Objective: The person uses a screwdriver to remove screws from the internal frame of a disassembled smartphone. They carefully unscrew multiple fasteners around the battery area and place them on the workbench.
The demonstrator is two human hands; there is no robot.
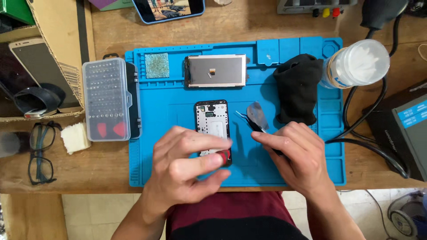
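the left hand (187,164) pinches a small red triangular plastic pick (223,155) at the 6 o'clock end of the opened black phone body (212,124) lying mid-way on the blue silicone repair mat (147,169), while the right hand (296,155) is closed around black fine-tipped tweezers (246,119) pointing to 10 o'clock. this looks like the prying stage of a teardown, and any further move would call for a shallow, gentle pick angle. at 9 o'clock on the desk (102,173) a clear plastic case (111,100) holds rows of screwdriver bits and 2 more red picks.
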